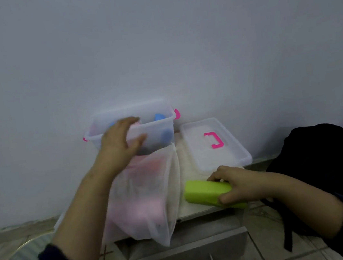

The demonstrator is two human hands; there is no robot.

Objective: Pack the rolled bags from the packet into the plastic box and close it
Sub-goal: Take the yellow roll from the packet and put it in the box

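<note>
A clear plastic box (155,129) with pink latches stands open against the wall, with blue rolled bags (160,117) visible inside. My left hand (120,140) grips its front rim, fingers over the edge and thumb on the front wall. In front of the box lies a translucent white packet (150,194) holding pink rolls. The box's clear lid (215,144) with a pink handle lies to the right. My right hand (230,187) holds a green rolled bag (207,191) on the cabinet top beside the packet.
Everything sits on a small white cabinet (197,210) whose drawer (186,250) is pulled out below. A black backpack (324,166) lies on the floor at the right. The white wall stands directly behind the box.
</note>
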